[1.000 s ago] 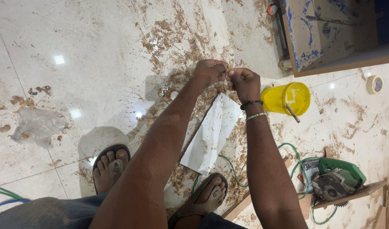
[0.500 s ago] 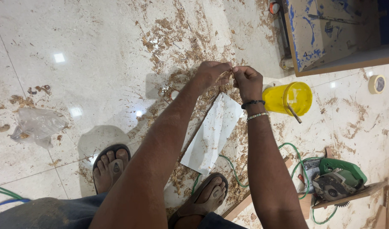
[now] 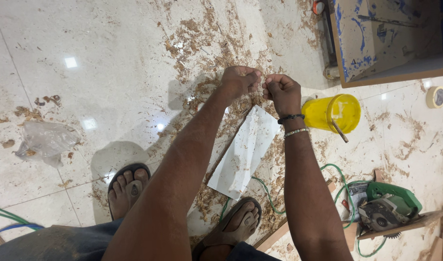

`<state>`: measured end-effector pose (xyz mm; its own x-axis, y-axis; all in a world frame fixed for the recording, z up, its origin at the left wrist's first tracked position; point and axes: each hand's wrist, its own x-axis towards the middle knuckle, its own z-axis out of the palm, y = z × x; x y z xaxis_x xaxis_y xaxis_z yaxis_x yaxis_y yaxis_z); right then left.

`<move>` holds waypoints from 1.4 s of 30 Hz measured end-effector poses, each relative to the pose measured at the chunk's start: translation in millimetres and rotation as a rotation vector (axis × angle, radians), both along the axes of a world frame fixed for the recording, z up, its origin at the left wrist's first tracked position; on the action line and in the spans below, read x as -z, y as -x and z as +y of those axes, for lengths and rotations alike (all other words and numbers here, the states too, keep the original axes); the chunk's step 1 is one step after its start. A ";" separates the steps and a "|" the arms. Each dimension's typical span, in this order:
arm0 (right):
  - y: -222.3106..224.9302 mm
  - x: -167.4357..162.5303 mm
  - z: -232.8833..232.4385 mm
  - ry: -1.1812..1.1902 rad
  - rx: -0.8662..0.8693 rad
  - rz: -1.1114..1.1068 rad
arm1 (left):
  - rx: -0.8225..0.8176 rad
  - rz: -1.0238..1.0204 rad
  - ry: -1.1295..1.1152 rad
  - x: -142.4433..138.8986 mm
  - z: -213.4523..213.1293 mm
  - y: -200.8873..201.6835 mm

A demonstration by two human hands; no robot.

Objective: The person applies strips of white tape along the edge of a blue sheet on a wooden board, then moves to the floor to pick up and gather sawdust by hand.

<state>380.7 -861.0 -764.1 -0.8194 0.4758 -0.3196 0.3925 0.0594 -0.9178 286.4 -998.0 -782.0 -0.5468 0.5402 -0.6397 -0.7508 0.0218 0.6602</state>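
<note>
Both hands have shifted only slightly since the earlier frame, staying raised close together above the white sheet [image 3: 245,152] with the fists almost touching. Taking that sheet as the landmark: far to its left a crumpled clear plastic bag [image 3: 45,141] lies on the pale tiled floor [image 3: 110,53], as before. Nearer its left, a sandalled foot [image 3: 126,188] stands on the tiles, and the other foot [image 3: 237,223] rests just below the sheet's lower end, beside a green cable [image 3: 269,200]. Brown wood shavings [image 3: 202,41] are strewn above and around the sheet.

Just above the sheet's upper end, the left hand [image 3: 239,81] is curled, fingertips pinched together toward the right hand [image 3: 281,92], which is also closed with thumb and fingers pinching. Whatever they pinch between them is too small to make out. The right wrist wears a dark band and a beaded one.

Right of the sheet sits a yellow bucket [image 3: 333,112] with a stick in it, unmoved. Lower right of the sheet a green power saw [image 3: 386,209] lies on a board. Far right, a roll of tape [image 3: 436,96] sits on the floor.
</note>
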 end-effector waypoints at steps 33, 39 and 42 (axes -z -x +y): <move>-1.4 -7.8 -4.2 -0.064 -0.051 0.025 | 0.078 0.081 -0.081 -8.1 -5.0 -3.9; 0.6 1.6 -1.8 -0.059 -0.051 0.023 | 0.093 0.032 -0.112 0.8 -1.7 -4.0; 1.3 6.7 -1.2 -0.060 -0.061 0.037 | 0.097 0.088 -0.085 6.7 -0.1 -2.4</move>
